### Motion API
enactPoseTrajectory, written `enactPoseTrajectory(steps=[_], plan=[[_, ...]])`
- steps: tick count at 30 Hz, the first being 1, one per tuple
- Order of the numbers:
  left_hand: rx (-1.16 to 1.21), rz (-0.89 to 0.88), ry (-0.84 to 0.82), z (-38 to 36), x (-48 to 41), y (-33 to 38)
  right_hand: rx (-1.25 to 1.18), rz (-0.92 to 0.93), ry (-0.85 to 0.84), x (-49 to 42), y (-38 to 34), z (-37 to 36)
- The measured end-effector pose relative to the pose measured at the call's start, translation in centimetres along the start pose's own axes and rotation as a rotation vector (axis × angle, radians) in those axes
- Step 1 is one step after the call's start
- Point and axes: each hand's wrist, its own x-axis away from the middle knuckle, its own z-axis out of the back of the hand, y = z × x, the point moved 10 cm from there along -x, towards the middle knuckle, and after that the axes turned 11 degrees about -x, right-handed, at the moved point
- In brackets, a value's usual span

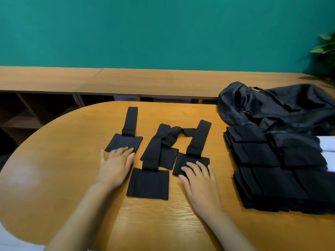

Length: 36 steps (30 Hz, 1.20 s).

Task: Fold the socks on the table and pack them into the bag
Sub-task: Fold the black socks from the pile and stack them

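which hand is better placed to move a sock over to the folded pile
Right. The right hand rests on the sock nearest the folded pile, with the bag also on that side; the left hand lies farther away.

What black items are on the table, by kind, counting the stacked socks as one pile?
Spread socks: 4
Sock pile: 1
Bag: 1
Total: 6

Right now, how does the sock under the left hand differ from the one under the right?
The left sock lies apart, its strip pointing straight away; the right sock abuts the middle socks, its strip leaning right. Both are black and flat.
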Motion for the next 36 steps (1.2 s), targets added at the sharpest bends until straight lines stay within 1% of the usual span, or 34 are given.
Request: enactPoseTrajectory(steps=[3,7,9,10,11,13,15,16,19,23,25,27,29,31,32,36], plan=[[0.065,0.005,0.013,0.3,5.1,0.5,-0.005,0.008,-0.006,0.3,0.0,-0.1],[0.088,0.055,0.008,0.4,7.8,0.9,-0.006,0.031,-0.040,0.9,-0.2,0.0],[0.100,0.108,0.055,0.8,8.5,1.4,-0.022,0.034,-0.113,1.6,-0.2,-0.2],[0.110,0.107,0.112,1.5,8.9,2.4,-0.026,0.038,-0.138,2.0,-0.1,-0.3],[0.111,0.067,0.178,2.3,9.4,3.9,-0.027,0.046,-0.139,2.5,0.0,-0.1],[0.062,-0.096,0.264,3.3,10.3,8.4,-0.007,0.063,-0.105,3.4,0.2,0.6],[-0.011,-0.243,0.208,2.3,10.6,12.4,0.014,0.064,-0.089,4.2,0.6,1.1],[-0.040,-0.274,0.162,1.3,10.4,13.4,0.019,0.060,-0.092,4.7,0.8,1.3],[-0.134,-0.273,0.113,-0.9,9.2,13.8,0.039,0.059,-0.085,5.8,1.0,1.9],[-0.143,-0.159,0.130,-0.9,8.5,10.7,0.032,0.040,-0.092,6.8,1.8,1.9],[-0.145,-0.138,0.130,-0.6,8.4,9.3,0.020,0.047,-0.077,6.9,1.7,2.1],[-0.143,-0.140,0.150,0.1,8.2,8.6,-0.025,0.066,-0.039,6.6,1.2,2.6],[-0.120,-0.147,0.217,1.5,7.6,8.9,-0.086,0.086,0.040,5.7,0.5,3.9],[-0.093,-0.176,0.286,3.1,6.6,10.4,-0.120,0.101,0.088,4.0,-0.4,5.2],[-0.092,-0.207,0.299,3.8,5.9,11.6,-0.124,0.096,0.078,2.8,-0.7,5.6],[-0.161,-0.377,0.260,4.6,2.0,16.8,-0.027,-0.011,-0.075,-2.5,0.2,4.8]])
